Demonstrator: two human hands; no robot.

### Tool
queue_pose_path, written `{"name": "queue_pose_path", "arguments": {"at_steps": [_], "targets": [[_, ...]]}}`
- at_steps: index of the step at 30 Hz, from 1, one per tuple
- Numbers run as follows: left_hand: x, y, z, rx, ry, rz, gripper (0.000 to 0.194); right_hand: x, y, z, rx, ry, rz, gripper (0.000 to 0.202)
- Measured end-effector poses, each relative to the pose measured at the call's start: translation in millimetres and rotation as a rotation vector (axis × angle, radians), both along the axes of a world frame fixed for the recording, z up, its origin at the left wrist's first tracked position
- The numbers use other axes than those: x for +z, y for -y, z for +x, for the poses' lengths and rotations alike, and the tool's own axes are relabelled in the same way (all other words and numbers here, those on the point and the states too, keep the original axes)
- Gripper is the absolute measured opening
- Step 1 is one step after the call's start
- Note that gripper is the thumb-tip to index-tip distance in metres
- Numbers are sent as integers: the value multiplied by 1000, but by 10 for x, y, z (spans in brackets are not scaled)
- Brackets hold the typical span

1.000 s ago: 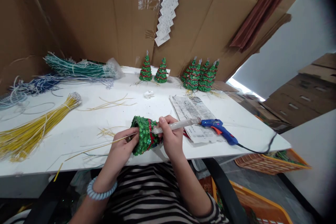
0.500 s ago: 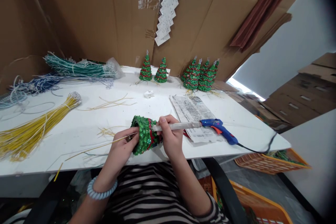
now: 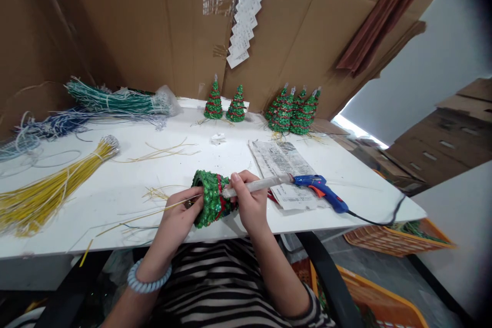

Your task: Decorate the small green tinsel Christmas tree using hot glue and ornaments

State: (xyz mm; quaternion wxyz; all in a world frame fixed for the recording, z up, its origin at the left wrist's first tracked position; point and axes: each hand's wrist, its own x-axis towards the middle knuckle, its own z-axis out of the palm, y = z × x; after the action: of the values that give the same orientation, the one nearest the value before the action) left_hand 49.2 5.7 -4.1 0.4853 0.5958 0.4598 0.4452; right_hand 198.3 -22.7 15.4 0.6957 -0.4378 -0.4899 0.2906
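Left hand [image 3: 177, 213] grips glittery green cone-shaped tree [image 3: 208, 204] at base; right hand [image 3: 251, 204] pinches long whitish rod [image 3: 275, 181] (tip by red trim [image 3: 222, 205]). Seemingly working trim; next move needs steady tree.

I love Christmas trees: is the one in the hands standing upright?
No, the green tree is tipped sideways, its open base facing left.

A black-striped top [image 3: 215, 284] and coiled blue wristband [image 3: 148, 286] are worn.
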Motion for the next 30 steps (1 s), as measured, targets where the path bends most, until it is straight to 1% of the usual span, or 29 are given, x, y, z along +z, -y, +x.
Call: {"name": "queue_pose_path", "arguments": {"at_steps": [3, 9, 17, 26, 30], "targets": [[5, 1, -1, 2, 3, -2, 36, 0, -2, -5, -16, -12, 10, 35], [-7, 5, 2, 25, 2, 1, 34, -6, -4, -3, -1, 7, -10, 37], [-7, 8, 7, 1, 15, 23, 33, -10, 3, 9, 8, 2, -9, 37], [12, 9, 8, -4, 18, 31, 32, -23, -4, 0, 19, -23, -1, 37], [6, 11, 10, 13, 20, 27, 33, -13, 1, 1, 21, -8, -17, 36]]}}
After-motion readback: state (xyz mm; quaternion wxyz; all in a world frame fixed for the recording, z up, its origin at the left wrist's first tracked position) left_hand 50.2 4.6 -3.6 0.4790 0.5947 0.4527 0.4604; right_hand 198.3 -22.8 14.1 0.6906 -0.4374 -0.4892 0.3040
